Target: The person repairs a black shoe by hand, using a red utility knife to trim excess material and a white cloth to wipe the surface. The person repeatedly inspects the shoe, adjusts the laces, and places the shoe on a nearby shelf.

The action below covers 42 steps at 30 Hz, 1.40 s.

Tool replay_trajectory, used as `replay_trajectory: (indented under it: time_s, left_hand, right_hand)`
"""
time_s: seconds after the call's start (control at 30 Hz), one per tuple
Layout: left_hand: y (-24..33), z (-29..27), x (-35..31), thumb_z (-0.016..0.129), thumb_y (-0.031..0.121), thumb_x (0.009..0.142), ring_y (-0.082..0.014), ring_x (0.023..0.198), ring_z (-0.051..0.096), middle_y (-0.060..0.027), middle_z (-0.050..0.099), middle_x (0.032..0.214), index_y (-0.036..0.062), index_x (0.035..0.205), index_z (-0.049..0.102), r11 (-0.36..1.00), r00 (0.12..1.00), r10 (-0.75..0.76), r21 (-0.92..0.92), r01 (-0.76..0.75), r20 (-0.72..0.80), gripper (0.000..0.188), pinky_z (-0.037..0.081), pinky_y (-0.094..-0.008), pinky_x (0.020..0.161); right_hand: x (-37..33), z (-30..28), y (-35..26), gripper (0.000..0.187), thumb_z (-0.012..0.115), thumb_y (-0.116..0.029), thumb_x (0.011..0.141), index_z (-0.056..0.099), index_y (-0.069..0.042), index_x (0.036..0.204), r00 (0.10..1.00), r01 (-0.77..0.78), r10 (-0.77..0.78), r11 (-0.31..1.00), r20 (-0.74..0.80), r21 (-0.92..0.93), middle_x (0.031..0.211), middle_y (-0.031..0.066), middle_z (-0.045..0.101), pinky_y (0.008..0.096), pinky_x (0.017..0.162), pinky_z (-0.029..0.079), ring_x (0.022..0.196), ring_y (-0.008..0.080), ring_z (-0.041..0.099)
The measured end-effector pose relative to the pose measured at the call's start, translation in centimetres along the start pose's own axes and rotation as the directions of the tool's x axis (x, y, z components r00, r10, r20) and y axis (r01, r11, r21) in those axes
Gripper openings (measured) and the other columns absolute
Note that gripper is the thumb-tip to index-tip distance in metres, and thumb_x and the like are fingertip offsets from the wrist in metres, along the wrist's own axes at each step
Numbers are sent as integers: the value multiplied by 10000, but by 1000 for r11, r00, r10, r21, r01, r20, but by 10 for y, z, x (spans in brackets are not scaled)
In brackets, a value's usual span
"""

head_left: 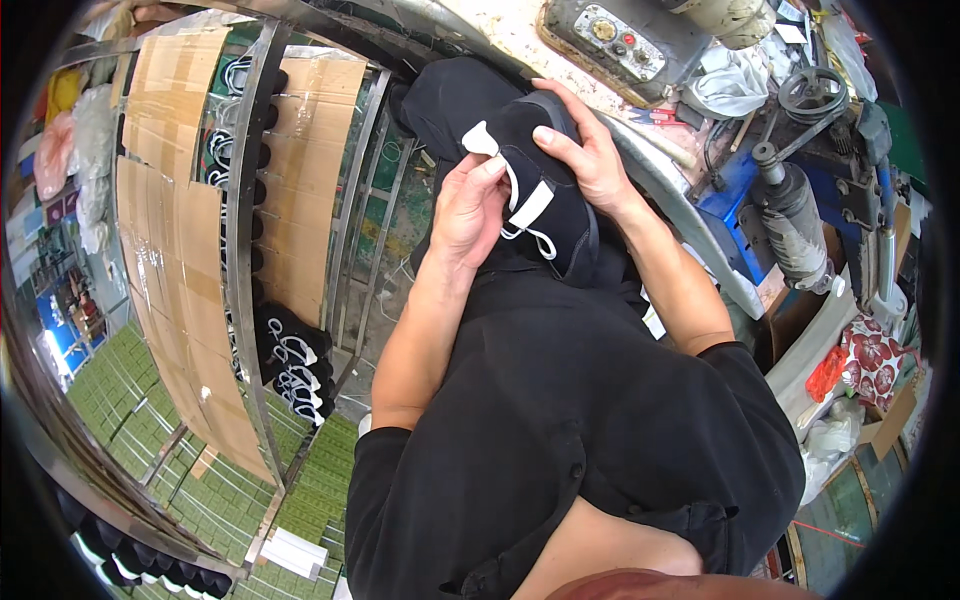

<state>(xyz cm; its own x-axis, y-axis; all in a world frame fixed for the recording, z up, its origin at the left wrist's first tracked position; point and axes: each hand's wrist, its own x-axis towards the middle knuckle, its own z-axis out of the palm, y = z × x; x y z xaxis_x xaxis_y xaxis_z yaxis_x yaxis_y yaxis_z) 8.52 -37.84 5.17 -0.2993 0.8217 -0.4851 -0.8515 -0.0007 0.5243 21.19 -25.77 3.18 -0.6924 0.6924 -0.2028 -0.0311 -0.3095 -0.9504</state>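
Note:
A black shoe (571, 232) lies over my lap, with a white rectangular patch (532, 205) on it and a white cord loop (542, 243) hanging beside the patch. My right hand (590, 160) grips the shoe's far right side, thumb pressed on top and fingers around the edge. Between the thumb and fingers of my left hand (468, 208) is a white tab (480, 138), its wide end sticking up past the fingertips. A narrow white strip runs down from the pinch toward the patch. My left fingers are partly hidden behind the thumb.
To the left stands a metal rack (248, 200) with cardboard sheets (175, 240) and several black shoes with white cords (295, 365). On the right are a worktable edge (690, 215), a control box (610, 40), red-handled snips (655, 117) and a machine with a cylinder (790, 215).

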Motion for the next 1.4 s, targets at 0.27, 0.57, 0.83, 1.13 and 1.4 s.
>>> replay_trajectory:
  time_s: [0.27,0.57,0.83,1.13,1.4]
  left_hand:
    - [17,-27,11,635,327,973,-94,789,595,-3,672,939,76,1083,653,966,966,-248,-54,252,79,275,473,-246,753]
    - [4,-18,15,607,233,979,-65,697,528,19,622,875,91,1046,632,972,979,-196,-118,201,47,159,394,-203,573]
    - [0,-10,13,559,139,954,-130,897,655,-68,689,1040,-21,1148,622,999,994,-47,7,47,101,259,519,-267,800]
    - [13,19,13,652,2,927,-82,841,660,-66,713,975,-44,1115,648,943,978,182,264,-202,98,193,518,-211,759]
    - [6,27,16,712,-35,880,-31,709,592,-20,695,829,-67,980,716,797,937,350,520,-308,19,105,460,-181,623]
  right_hand:
    - [-5,-2,-1,621,745,-191,915,472,-46,1453,1000,7,-9,997,-30,-78,1205,61,639,291,1010,445,1121,126,569]
    - [-3,-7,9,656,727,-178,909,448,-34,1485,1000,-10,9,999,11,47,1278,79,599,289,1030,430,1156,140,560]
    - [-8,-3,0,634,759,-146,895,474,5,1441,995,53,-53,999,-90,2,1240,93,625,287,1023,436,1142,134,568]
    - [-25,18,-27,643,745,-87,901,428,11,1452,898,276,-281,959,-338,-63,1220,104,623,307,975,488,1093,157,611]
    - [-31,20,-23,630,734,-51,907,409,11,1443,871,271,-286,958,-399,-94,1212,107,607,293,930,511,1052,151,626]
